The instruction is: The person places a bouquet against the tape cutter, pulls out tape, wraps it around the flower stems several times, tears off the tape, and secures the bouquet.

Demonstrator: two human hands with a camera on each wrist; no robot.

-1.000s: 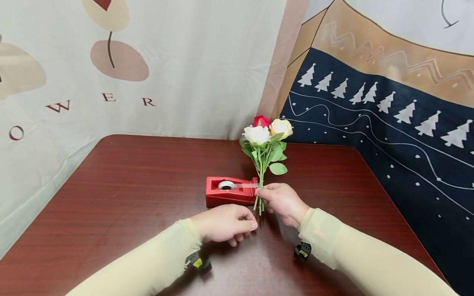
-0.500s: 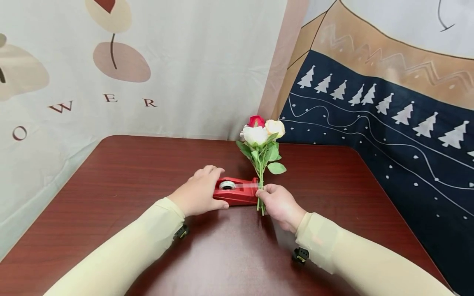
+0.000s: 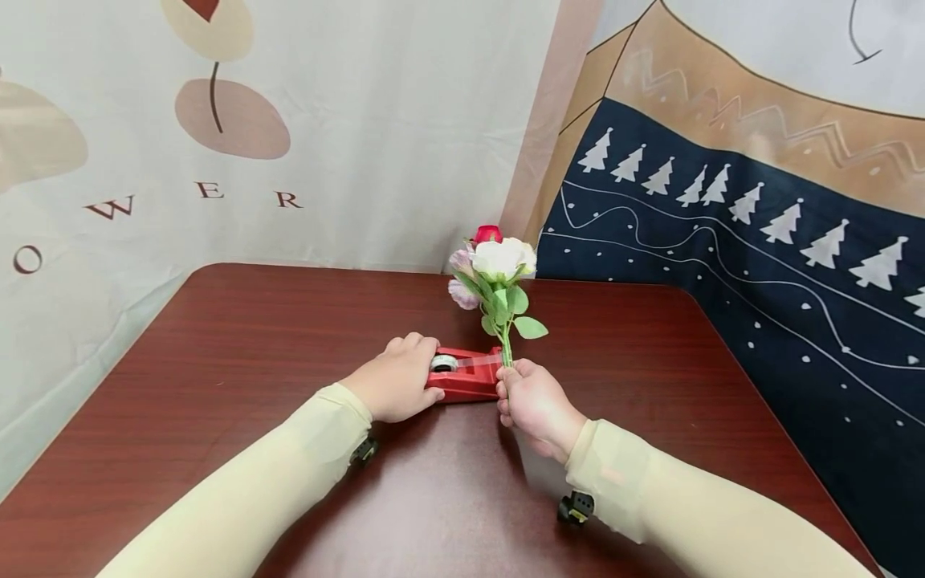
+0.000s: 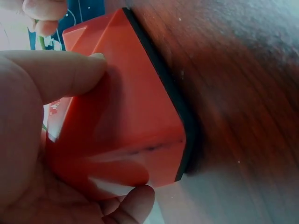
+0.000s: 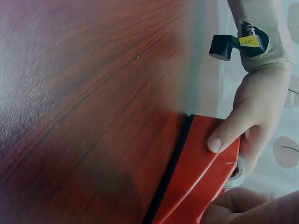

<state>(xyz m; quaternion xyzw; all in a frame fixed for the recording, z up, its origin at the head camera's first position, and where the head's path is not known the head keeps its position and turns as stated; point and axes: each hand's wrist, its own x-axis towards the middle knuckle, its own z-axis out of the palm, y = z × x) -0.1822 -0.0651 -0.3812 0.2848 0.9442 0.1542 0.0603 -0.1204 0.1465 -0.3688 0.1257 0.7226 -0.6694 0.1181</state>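
In the head view my right hand [image 3: 538, 408] pinches the green stems [image 3: 507, 351] of a small bunch of flowers, held upright with the blooms at the top. A white rose [image 3: 497, 258] faces me, a red rose [image 3: 487, 234] peeks out behind it, and lilac blooms [image 3: 464, 294] hang at the left. The lower stem ends are hidden by the hand. My left hand [image 3: 396, 380] grips the left end of a red tape dispenser [image 3: 473, 385], thumb on its near side [image 4: 126, 102]. A strip of clear tape [image 3: 480, 362] runs from the roll [image 3: 443, 364] toward the stems.
The dispenser stands on a dark red-brown wooden table [image 3: 289, 313]. Behind it hang a pale printed curtain [image 3: 405, 144] and a navy cloth with white trees [image 3: 723, 241]. A small black wrist camera [image 3: 576, 508] sits under the right sleeve.
My left hand moved from in front of the dispenser to its left end and took hold. The right hand turned the bunch, bringing lilac blooms into view; the stem ends became covered.
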